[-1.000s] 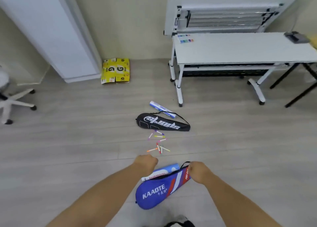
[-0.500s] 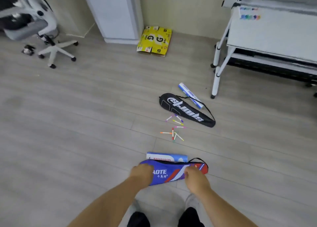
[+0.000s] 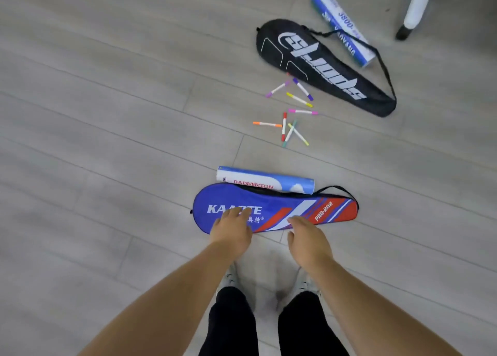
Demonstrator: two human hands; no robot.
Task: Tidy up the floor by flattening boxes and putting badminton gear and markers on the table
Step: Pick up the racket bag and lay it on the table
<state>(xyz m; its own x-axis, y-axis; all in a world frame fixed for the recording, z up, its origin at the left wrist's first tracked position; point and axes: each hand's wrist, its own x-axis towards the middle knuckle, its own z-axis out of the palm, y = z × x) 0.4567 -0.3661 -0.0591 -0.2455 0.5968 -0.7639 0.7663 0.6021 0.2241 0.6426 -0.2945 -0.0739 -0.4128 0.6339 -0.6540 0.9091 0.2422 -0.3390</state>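
Two bare hands are hovering low over a blue racket bag [image 3: 282, 207] that is lying flat on the grey wood floor [image 3: 107, 113]. The left hand [image 3: 231, 229] is covering some of the white letters on the bag, with its fingers straight and close together, holding nothing. The right hand [image 3: 309, 240] is sitting at the bag's near edge by the red stripes, with its fingers loose and a little apart, also holding nothing. I cannot tell if either hand is really touching the bag. A white and blue shuttle tube [image 3: 265, 180] is lying right behind the bag, touching it. Farther off, some coloured markers [image 3: 289, 113] are lying scattered between that tube and a black racket bag [image 3: 325, 67]. A second tube [image 3: 343, 24] is lying beside the black bag, near a white table leg [image 3: 414, 8].
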